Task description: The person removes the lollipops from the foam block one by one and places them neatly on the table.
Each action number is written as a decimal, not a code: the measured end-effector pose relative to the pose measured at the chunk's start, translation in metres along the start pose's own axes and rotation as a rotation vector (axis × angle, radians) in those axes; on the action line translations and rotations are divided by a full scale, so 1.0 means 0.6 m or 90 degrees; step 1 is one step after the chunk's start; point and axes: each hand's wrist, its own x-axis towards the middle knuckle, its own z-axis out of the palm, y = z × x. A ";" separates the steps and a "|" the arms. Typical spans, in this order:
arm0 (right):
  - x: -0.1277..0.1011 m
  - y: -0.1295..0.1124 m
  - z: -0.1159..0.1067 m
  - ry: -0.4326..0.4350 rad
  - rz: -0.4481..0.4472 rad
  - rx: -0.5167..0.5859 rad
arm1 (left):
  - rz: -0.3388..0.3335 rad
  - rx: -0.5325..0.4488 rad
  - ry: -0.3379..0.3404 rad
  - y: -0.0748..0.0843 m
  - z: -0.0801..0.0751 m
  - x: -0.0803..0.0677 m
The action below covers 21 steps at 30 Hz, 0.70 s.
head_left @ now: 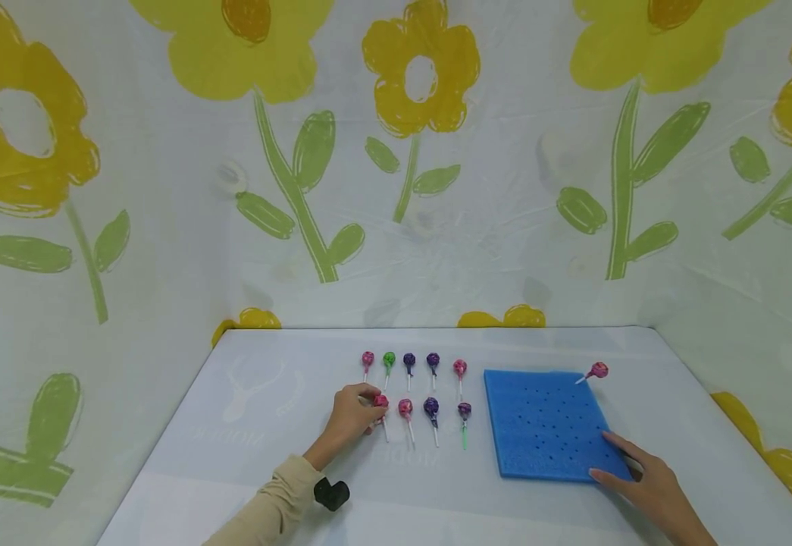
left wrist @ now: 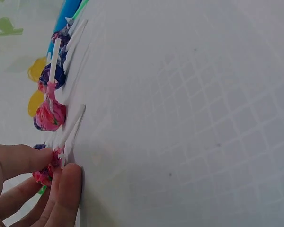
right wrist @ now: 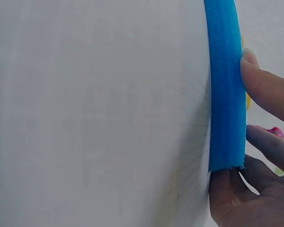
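My left hand point(head_left: 374, 402) pinches the head of a pink lollipop point(head_left: 381, 400) lying at the left end of the near row on the white table point(head_left: 286, 462). In the left wrist view my fingertips point(left wrist: 68, 177) close round that pink lollipop point(left wrist: 48, 171), its white stick pointing away. My right hand point(head_left: 602, 456) holds the near right corner of a blue foam board point(head_left: 539, 421) full of holes, fingers on top and thumb at the edge. The right wrist view shows the foam board point(right wrist: 225, 94) edge-on between my fingers point(right wrist: 265, 90). A pink lollipop point(head_left: 597, 370) stands in the board's far right corner.
Several more lollipops lie in two rows between my hands: pink point(head_left: 367, 358), green point(head_left: 389, 359) and purple point(head_left: 409, 360) in the far row, pink point(head_left: 405, 408) and purple point(head_left: 431, 407) in the near one. A flower-print cloth point(head_left: 423, 189) walls in the table.
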 end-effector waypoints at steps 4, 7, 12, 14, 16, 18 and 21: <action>0.003 0.002 0.004 0.016 -0.009 -0.008 | 0.001 -0.022 -0.011 -0.003 0.001 0.002; 0.004 0.003 0.005 0.015 -0.011 -0.006 | 0.013 -0.036 -0.022 -0.005 0.002 0.004; 0.004 0.004 0.006 0.001 -0.004 0.006 | 0.022 -0.041 -0.041 -0.002 0.002 0.005; 0.006 0.008 0.008 -0.001 -0.003 0.004 | 0.018 -0.032 -0.046 0.003 0.000 0.004; 0.007 0.011 0.010 0.005 -0.002 -0.003 | 0.020 -0.016 -0.046 0.008 -0.004 0.004; 0.006 0.013 0.009 0.010 -0.004 -0.009 | 0.024 0.003 -0.041 0.013 -0.008 0.004; 0.003 0.010 0.005 0.013 -0.009 -0.004 | 0.028 0.019 -0.031 0.020 -0.015 0.005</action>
